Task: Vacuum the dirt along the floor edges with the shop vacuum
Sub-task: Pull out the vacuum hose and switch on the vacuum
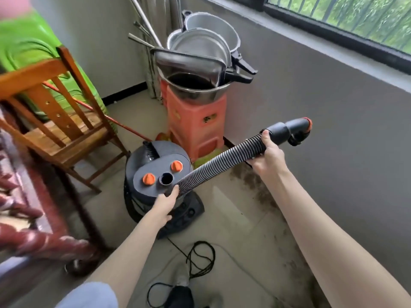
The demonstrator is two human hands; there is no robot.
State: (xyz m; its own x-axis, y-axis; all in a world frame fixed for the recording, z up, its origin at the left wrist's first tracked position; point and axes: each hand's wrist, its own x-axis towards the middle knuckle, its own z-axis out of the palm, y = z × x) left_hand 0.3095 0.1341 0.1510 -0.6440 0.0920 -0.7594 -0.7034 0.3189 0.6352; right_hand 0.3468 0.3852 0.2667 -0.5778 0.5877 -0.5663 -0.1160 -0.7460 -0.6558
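A grey shop vacuum (155,174) with two orange knobs and an open round port (166,179) on its lid stands on the floor in the middle. I hold a black ribbed hose (220,161) in the air across it. My left hand (165,206) grips the hose's lower end just beside the port. My right hand (270,152) grips the hose near its black cuff with the orange-trimmed nozzle end (293,131). Dark dirt (264,192) lies along the floor edge by the grey wall on the right.
A wooden chair (57,121) stands left of the vacuum. Behind it, an orange plastic stool (195,123) carries stacked metal pots (200,54). A black power cord (200,258) coils on the floor near my foot. A carved wooden furniture edge (29,230) fills the lower left.
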